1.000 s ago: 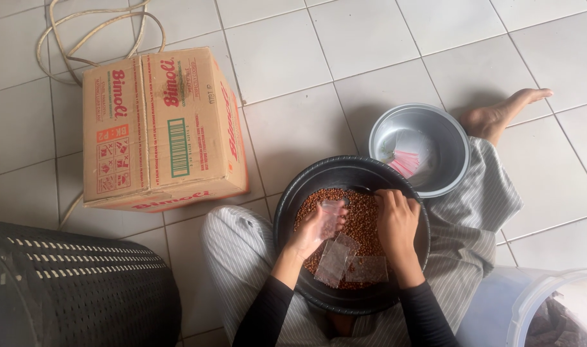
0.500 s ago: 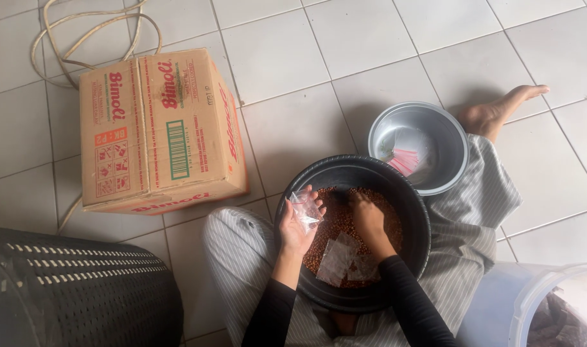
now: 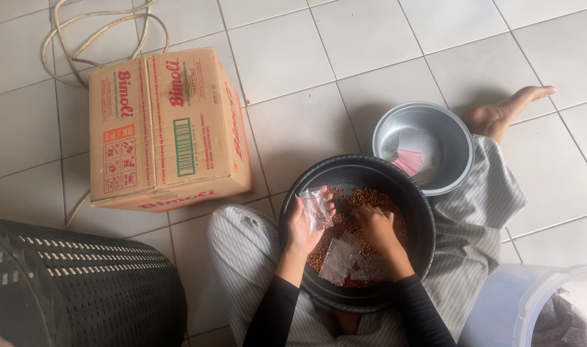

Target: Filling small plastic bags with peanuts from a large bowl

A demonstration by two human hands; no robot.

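Since half a second ago, left hand (image 3: pixel 304 226) is lifting the small clear plastic bag (image 3: pixel 317 207) slightly, fingers gripping it over the round black basin (image 3: pixel 417 212) of brown peanuts (image 3: pixel 364 199) on the lap. Right hand (image 3: pixel 375 226) is digging into the peanuts, cupped, scooping. Bag is looking nearly empty; more empty bags (image 3: pixel 340 257) are lying unfilled in the basin.
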